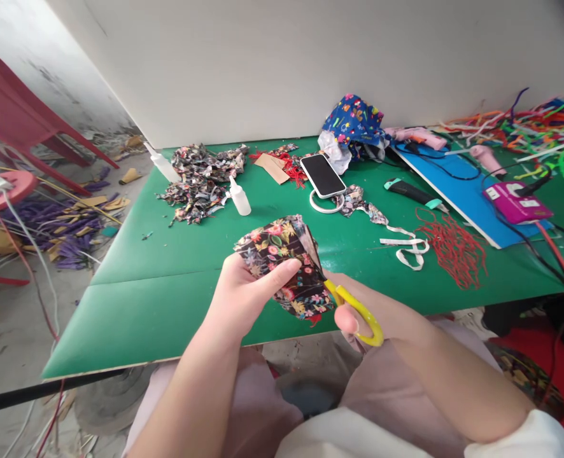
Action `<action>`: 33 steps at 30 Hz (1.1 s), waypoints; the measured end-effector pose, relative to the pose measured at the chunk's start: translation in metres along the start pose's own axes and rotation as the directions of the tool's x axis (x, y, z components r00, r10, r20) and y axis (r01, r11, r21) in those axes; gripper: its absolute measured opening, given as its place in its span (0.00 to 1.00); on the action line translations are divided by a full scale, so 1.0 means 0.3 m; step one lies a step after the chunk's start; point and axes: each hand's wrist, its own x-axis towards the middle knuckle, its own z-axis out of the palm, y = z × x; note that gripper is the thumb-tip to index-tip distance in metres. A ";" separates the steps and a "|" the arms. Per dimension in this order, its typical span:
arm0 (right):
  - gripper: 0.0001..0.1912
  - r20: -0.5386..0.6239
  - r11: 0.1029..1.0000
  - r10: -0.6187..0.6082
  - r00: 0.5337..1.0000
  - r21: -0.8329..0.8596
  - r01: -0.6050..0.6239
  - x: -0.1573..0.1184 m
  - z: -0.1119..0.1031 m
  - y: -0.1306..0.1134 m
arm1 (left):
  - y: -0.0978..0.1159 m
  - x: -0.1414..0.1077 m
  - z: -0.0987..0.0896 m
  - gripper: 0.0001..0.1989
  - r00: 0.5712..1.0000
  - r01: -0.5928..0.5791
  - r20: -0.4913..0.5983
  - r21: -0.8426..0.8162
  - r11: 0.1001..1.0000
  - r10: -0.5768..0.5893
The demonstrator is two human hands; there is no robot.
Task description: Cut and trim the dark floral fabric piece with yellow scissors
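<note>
Dark floral fabric (282, 254) is gripped by my left hand (248, 289), the thumb pressed flat on top of it. My right hand (351, 315) holds yellow-handled scissors (365, 318), its thumb through one loop. The scissors' blades meet the fabric's right edge and are mostly hidden there. A bit of red thread (314, 320) shows under the fabric's lower edge. Both hands are above the front part of the green table (153, 305).
Floral scraps (203, 181) lie at the back left beside white squeeze bottles (240, 198). A phone (323, 175), a utility knife (415, 194), red threads (454, 248), a blue board (458, 197) and a magenta power box (518, 202) with cables lie toward the right. Left stands a red chair (28, 102).
</note>
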 end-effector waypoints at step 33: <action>0.39 -0.060 0.992 -0.047 0.997 -0.116 0.040 0.013 -0.006 0.014 | 0.003 -0.002 0.008 0.11 0.999 0.040 -0.026 0.068 0.997 -0.038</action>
